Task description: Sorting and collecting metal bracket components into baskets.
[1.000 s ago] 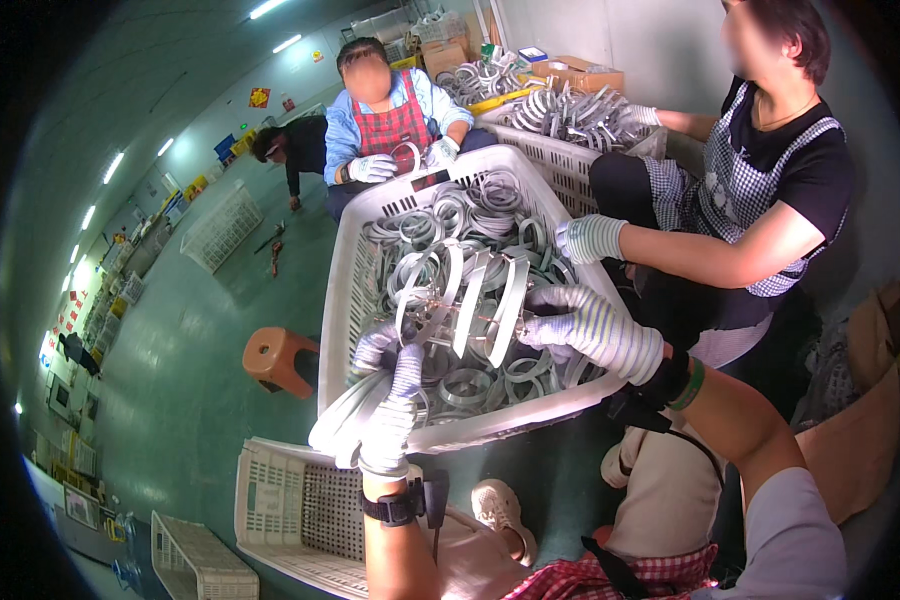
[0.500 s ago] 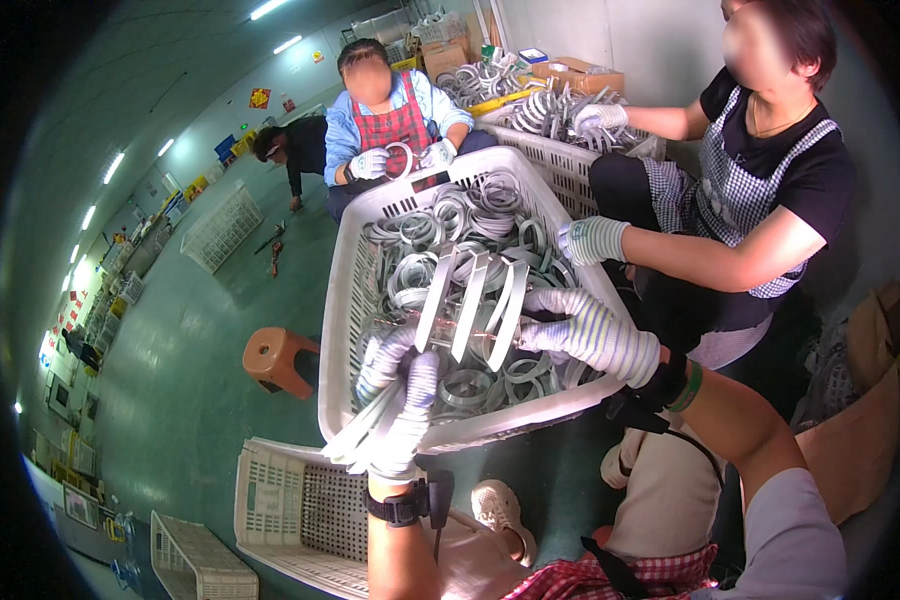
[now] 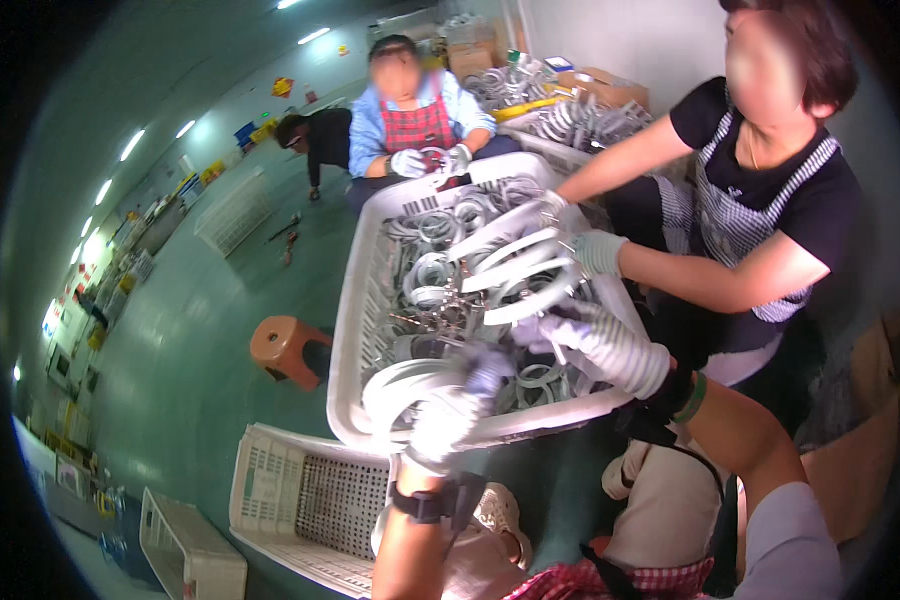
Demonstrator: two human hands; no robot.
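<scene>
Head-worn fisheye; looks down and forward; left hand [image 3: 450, 416] and right hand [image 3: 615, 347] near, crate [image 3: 348, 320] mid-view, wall [image 3: 650, 40] far right.

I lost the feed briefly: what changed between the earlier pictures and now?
The lifted rings moved outward and right. The co-worker's far hand left the rear crate and is now at them. The left hand came away from them, keeping its ring stack; blur hides whether the right hand still holds them. The white basket and orange stool stayed put.
</scene>
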